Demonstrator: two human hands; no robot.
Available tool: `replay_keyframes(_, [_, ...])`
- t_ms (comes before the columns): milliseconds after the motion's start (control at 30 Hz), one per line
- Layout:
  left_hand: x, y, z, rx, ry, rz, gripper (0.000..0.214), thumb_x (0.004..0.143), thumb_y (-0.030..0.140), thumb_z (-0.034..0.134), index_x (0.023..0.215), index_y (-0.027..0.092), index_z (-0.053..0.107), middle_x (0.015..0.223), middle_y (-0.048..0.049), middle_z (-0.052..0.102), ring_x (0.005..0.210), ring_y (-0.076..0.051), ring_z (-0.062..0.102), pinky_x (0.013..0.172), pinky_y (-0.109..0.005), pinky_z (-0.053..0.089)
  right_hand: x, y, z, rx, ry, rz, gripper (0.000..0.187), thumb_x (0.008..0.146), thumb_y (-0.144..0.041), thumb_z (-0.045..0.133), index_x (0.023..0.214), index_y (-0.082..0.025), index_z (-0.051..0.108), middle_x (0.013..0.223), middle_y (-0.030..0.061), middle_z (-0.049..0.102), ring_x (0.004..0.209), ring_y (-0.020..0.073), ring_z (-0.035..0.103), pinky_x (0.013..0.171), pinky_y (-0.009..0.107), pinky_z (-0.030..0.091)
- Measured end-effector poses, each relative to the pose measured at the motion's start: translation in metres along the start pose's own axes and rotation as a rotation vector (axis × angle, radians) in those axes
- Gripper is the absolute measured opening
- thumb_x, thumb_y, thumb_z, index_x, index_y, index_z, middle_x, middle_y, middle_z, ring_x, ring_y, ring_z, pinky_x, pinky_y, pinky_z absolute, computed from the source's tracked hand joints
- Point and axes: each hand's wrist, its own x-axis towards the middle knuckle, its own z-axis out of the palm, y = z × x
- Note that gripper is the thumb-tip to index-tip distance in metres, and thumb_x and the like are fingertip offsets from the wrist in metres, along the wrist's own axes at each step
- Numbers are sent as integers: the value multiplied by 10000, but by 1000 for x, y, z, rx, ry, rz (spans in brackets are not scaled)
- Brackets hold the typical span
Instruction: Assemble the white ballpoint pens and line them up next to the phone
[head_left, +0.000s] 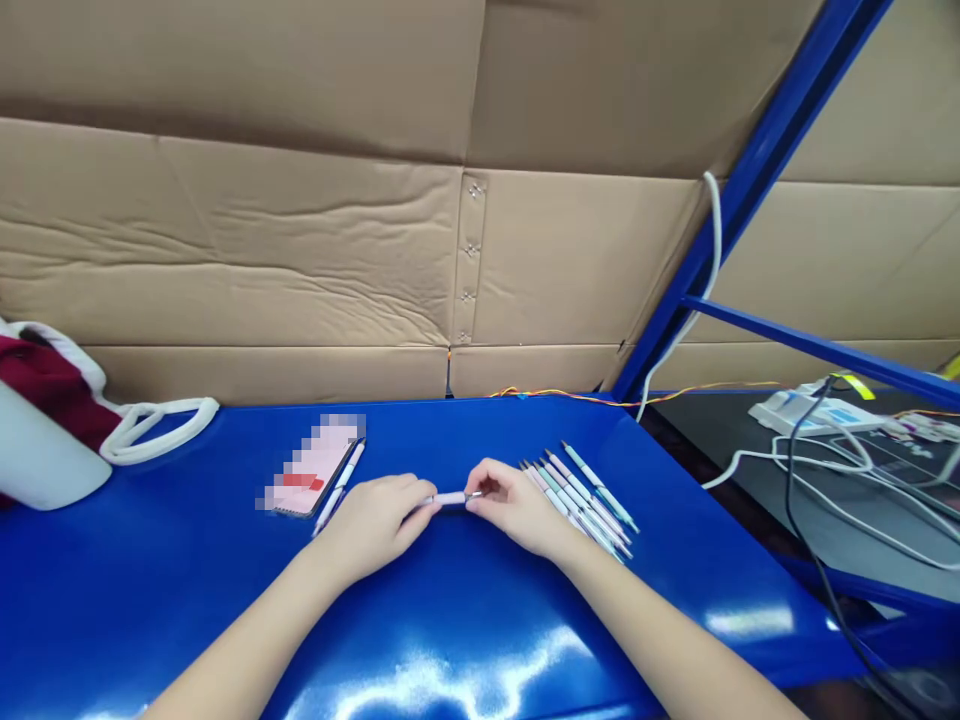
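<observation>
Between my two hands lies a pale lilac pen (451, 499), held level just above the blue table. My left hand (382, 515) pinches one end of it between thumb and fingers. At the other end, the thumb and fingertips of my right hand (517, 503) close around its metal tip; the exact grip is partly hidden. Several pastel pens (592, 495) lie side by side just right of my right hand, partly behind it. Near my left hand, a pen or two (346, 487) rest along the edge of a pink notepad (319, 465), which is blurred out in part.
A cardboard wall (300, 250) stands behind the blue table (187, 570). At the left are a white cylinder (45, 450) and dark red cloth with white trim (56, 385). A blue metal frame (750, 190), white cables (795, 455) and a power strip (814, 412) occupy the right.
</observation>
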Motion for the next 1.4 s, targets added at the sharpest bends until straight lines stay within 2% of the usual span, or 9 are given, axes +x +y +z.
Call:
replay_keyframes(100, [0,-3,1,7,-10,5,305,939,347,340,959,217,615,840,-27,636,769,-168,593,699,-273,428,2,3,1,30,12,-5,69,699,-191,599,727,-186,537,702,-32,502,631,102,474,612,241,395])
replay_keyframes(367, [0,-5,0,-8,-1,17,287,927,335,367,1004,220,618,914,-27,662,830,-164,617,767,-272,447,1,-4,3,114,-23,137,134,698,-238,616,790,-184,535,623,-48,505,539,95,509,530,232,406])
replay_keyframes(500, [-1,-4,-3,10,7,3,286,922,336,374,989,219,626,906,-24,667,816,-165,623,734,-268,450,1,-5,1,103,-27,119,174,699,-220,577,868,-179,574,698,-21,555,578,105,539,571,252,440])
replay_keyframes(700, [-2,-5,-4,19,22,-11,308,926,370,371,999,219,629,908,-26,671,811,-164,625,728,-261,451,2,1,-5,-107,12,39,87,733,-212,527,780,-178,592,686,-16,570,603,107,517,580,239,415])
replay_keyframes(900, [-2,-9,-3,29,55,-44,290,921,366,381,1000,226,622,914,-21,674,790,-158,623,690,-249,450,2,-2,-9,-142,46,52,88,737,-220,518,770,-175,586,668,-22,553,589,104,491,561,229,386])
replay_keyframes(1100, [-3,-3,0,31,25,-10,329,925,310,368,1209,269,529,986,-22,650,865,-169,624,756,-270,461,1,-1,-1,-117,34,-3,96,741,-233,531,794,-178,589,717,-8,575,637,118,516,603,244,416])
replay_keyframes(1200, [-2,3,4,18,-6,-25,294,921,291,366,1147,266,550,997,-20,634,844,-164,622,719,-263,458,0,1,9,-139,56,-39,93,756,-233,523,786,-175,589,731,1,593,645,121,531,611,246,431])
replay_keyframes(1267, [-1,5,7,-2,-23,-33,258,918,336,389,1086,245,561,985,-20,634,828,-163,618,690,-255,451,-1,2,16,-149,41,-72,92,770,-226,517,789,-173,590,744,5,606,649,118,542,610,241,437])
replay_keyframes(1400, [1,7,10,4,-33,-26,262,935,379,364,977,240,583,881,-3,642,800,-154,610,668,-240,426,-3,-1,22,-221,24,-116,88,786,-197,509,787,-176,594,740,0,612,639,110,547,594,227,432])
